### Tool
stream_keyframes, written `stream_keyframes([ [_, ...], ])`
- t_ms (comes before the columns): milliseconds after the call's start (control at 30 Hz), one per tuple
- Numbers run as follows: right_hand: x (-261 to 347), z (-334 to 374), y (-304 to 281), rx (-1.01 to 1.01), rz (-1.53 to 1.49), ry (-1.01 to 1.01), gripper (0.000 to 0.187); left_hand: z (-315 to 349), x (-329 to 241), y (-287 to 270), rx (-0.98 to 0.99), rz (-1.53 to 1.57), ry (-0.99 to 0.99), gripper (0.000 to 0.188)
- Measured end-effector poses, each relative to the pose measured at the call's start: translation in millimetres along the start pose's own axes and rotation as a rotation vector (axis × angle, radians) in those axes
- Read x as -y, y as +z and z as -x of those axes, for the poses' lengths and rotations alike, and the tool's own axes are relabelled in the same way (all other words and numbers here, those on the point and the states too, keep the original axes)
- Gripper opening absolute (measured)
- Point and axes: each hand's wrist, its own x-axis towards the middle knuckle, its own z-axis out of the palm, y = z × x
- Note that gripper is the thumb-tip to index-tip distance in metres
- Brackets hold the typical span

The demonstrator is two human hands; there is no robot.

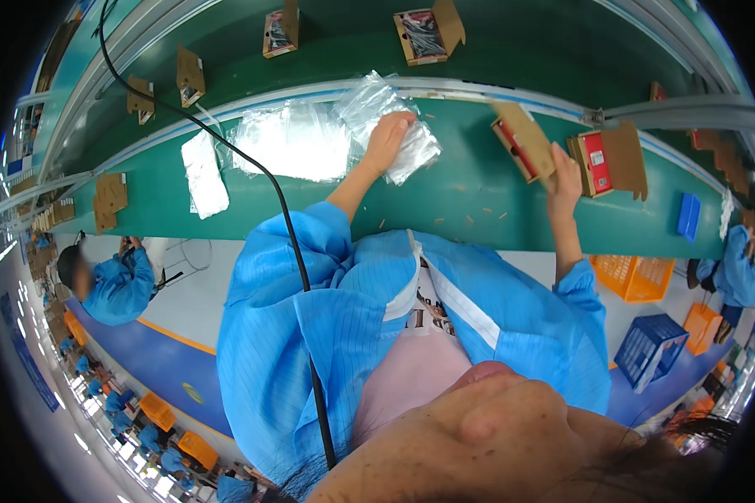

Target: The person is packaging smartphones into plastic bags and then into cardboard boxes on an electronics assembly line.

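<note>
My left hand [387, 141] is closed on a crumpled clear plastic bag [417, 155] at the middle of the green bench. Under and left of it lie more clear plastic bags [298, 142], spread flat and overlapping. With my right hand [565, 180] I grip the brown lid of a small cardboard box [524, 138], which is tilted and slightly blurred, a red item showing inside. Right beside that hand stands a second open cardboard box [594, 163] with a red package in it, its flap folded out to the right.
Small orange-brown bits [468, 220] are scattered on the bench. White sheets [203, 176] lie at the left, a blue tray [688, 216] at the right. Beyond the rail, open boxes [424, 38] stand on a green surface. A black cable [273, 180] hangs across the view. Co-workers sit on both sides.
</note>
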Motion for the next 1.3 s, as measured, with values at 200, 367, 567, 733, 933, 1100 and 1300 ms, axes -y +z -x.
stream_keyframes([
  [200,26,4,-5,0.145,0.082,-0.400,0.056,3,-7,-3,0.002,-0.116,0.130,0.022],
  [367,24,13,-1,0.214,0.026,-0.481,0.057,5,-9,0,0.061,-0.282,0.211,0.019],
  [567,8,6,5,0.004,-0.074,0.093,0.043,3,-37,-6,0.254,-0.706,0.317,0.023],
  [733,-20,10,20,-0.118,-0.229,0.546,0.028,3,-55,-5,0.110,-0.672,0.275,0.024],
  [933,-12,5,-31,0.697,-0.011,0.721,0.043,24,-38,-29,0.028,-0.555,0.121,0.009],
  [1100,89,-19,11,0.500,0.031,0.196,0.048,43,-31,-16,0.309,-0.546,0.198,0.025],
  [1300,94,-33,68,0.754,0.227,0.035,0.088,43,-19,-10,0.378,-0.691,0.213,0.011],
])
